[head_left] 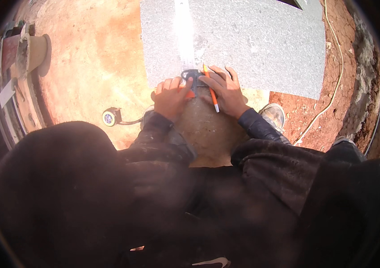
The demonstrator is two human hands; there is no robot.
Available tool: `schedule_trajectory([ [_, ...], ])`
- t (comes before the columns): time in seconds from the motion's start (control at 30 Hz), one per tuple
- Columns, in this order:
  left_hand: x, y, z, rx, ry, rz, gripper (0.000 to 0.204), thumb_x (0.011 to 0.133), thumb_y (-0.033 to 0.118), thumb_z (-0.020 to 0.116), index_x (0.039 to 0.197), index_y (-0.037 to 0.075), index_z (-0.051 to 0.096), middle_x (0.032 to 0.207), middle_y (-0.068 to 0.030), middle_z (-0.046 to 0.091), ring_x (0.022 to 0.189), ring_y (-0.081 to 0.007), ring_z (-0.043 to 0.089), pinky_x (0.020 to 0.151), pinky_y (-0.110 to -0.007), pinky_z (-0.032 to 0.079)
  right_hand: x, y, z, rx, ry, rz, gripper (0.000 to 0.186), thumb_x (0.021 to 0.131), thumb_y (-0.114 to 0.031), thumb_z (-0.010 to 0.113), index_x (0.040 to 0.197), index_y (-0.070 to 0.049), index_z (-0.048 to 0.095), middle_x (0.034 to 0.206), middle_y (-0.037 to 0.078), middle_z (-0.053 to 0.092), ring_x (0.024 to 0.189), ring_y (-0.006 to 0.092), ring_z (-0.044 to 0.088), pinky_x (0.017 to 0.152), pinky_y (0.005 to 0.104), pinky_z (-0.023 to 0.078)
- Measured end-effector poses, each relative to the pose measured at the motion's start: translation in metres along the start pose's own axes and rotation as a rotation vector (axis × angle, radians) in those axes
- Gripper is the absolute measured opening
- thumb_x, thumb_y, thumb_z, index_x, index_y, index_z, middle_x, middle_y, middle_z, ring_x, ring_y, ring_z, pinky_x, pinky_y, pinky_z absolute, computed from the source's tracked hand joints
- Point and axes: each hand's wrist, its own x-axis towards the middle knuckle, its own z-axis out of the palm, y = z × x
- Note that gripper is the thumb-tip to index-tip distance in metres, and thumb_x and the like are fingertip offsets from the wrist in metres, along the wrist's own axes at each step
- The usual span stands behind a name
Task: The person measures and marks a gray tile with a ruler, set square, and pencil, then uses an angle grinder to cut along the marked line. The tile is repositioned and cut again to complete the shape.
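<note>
My left hand (170,99) is closed on a small orange and dark grey tool (190,93) at the near edge of a large speckled grey sheet (234,35); the tool's shape is partly hidden. My right hand (229,96) holds a slim orange pencil or marker (212,91) with a white end, its fingers resting beside the tool on the sheet. A straight, bright strip (183,27) runs up the sheet from the tool. A tape measure (109,117) with some tape pulled out lies to the left of my left hand.
Dusty ground (87,76) surrounds the sheet. A bucket (33,53) and stacked boards (20,105) are at the far left. A pale cable (335,85) runs along cracked red soil on the right, beside a rough ledge (359,89). My shoe (272,116) stands near the sheet's corner.
</note>
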Motion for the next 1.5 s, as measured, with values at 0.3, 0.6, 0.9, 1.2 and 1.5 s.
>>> schedule_trajectory([
  [0.3, 0.007, 0.004, -0.009, 0.037, -0.059, -0.023, 0.066, 0.069, 0.022, 0.081, 0.132, 0.018, 0.06, 0.103, -0.0067, 0.059, 0.096, -0.0254, 0.056, 0.082, -0.039, 0.043, 0.003, -0.005, -0.008, -0.003, 0.033, -0.001, 0.043, 0.084, -0.031, 0.073, 0.123, -0.014, 0.063, 0.119, 0.01, 0.065, 0.126, 0.0297, 0.054, 0.105, 0.0555, 0.036],
  [0.6, 0.005, 0.001, -0.006, 0.038, -0.041, -0.013, 0.063, 0.072, 0.018, 0.078, 0.132, 0.017, 0.059, 0.103, -0.0075, 0.059, 0.097, -0.0257, 0.056, 0.085, -0.04, 0.044, 0.002, -0.002, -0.002, -0.02, 0.082, -0.012, 0.043, 0.084, -0.031, 0.073, 0.122, -0.015, 0.063, 0.117, 0.011, 0.066, 0.125, 0.0294, 0.054, 0.105, 0.0553, 0.036],
  [0.9, -0.007, -0.008, -0.012, -0.167, 0.127, 0.028, 0.055, 0.073, 0.008, 0.075, 0.127, 0.01, 0.062, 0.109, -0.0108, 0.06, 0.099, -0.031, 0.061, 0.085, -0.041, 0.05, 0.004, -0.003, -0.01, 0.066, 0.068, 0.008, 0.045, 0.082, -0.03, 0.077, 0.121, -0.012, 0.062, 0.117, 0.012, 0.066, 0.125, 0.0299, 0.055, 0.106, 0.0545, 0.035],
  [1.2, -0.023, -0.012, -0.007, -0.251, 0.08, 0.106, 0.048, 0.071, 0.007, 0.076, 0.117, 0.008, 0.066, 0.108, -0.0097, 0.06, 0.096, -0.0302, 0.061, 0.083, -0.042, 0.05, 0.01, 0.0, -0.02, 0.225, 0.172, 0.075, 0.042, 0.08, -0.02, 0.079, 0.117, -0.008, 0.062, 0.119, 0.015, 0.065, 0.122, 0.0337, 0.056, 0.103, 0.047, 0.041],
  [1.5, -0.028, -0.005, 0.003, -0.131, 0.033, 0.096, 0.046, 0.072, 0.014, 0.076, 0.117, 0.011, 0.067, 0.106, -0.0061, 0.061, 0.096, -0.0251, 0.061, 0.077, -0.038, 0.046, 0.009, 0.006, -0.013, 0.197, 0.177, 0.066, 0.039, 0.079, -0.013, 0.078, 0.114, -0.007, 0.063, 0.122, 0.012, 0.065, 0.12, 0.033, 0.057, 0.099, 0.0445, 0.043],
])
